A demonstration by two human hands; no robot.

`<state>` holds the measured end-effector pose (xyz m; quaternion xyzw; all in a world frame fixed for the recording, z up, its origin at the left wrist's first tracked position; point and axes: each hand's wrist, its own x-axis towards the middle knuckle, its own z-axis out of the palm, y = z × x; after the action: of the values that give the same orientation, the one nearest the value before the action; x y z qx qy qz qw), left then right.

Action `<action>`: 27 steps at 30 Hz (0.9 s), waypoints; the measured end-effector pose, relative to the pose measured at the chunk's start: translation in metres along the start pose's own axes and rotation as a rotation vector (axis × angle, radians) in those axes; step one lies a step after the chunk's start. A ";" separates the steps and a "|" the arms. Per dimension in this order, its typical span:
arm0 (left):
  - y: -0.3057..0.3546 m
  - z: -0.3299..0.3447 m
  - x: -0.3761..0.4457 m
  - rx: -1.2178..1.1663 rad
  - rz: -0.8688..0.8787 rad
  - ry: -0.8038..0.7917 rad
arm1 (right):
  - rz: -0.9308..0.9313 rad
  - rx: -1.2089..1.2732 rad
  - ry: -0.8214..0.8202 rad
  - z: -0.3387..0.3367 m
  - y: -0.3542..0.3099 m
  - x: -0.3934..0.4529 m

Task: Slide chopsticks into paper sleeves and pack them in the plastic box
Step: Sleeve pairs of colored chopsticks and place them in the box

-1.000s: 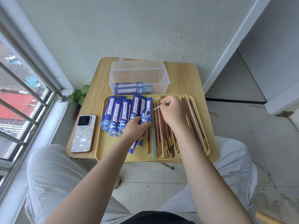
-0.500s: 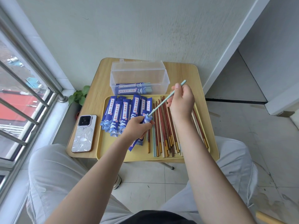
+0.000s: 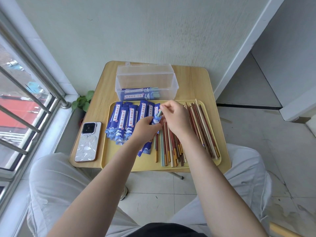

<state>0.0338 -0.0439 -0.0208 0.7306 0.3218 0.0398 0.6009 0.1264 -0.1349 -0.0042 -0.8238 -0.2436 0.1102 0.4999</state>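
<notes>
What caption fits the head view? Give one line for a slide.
Left hand holds a blue paper sleeve while the right hand pushes a pale green chopstick in.

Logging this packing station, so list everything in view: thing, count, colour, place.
table: one, light wood, against the wall
plastic box: one, clear, far side of the table, a few sleeved chopsticks inside
tray: one, yellow, near side of the table
paper sleeves: many, blue, left part of the tray
loose chopsticks: many, mixed colours, right part of the tray
phone: one, white, left of the tray
plant: one, green, by the window
left hand: grips a blue sleeve
right hand: pinches a teal chopstick entering that sleeve
</notes>
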 end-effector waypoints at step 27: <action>0.050 -0.041 0.073 0.220 0.207 0.006 | 0.344 0.475 -0.157 -0.023 -0.020 0.090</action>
<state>0.0943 0.0251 0.0115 0.8213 0.2490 0.0681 0.5087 0.2075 -0.0992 0.0299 -0.7020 -0.1057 0.3105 0.6321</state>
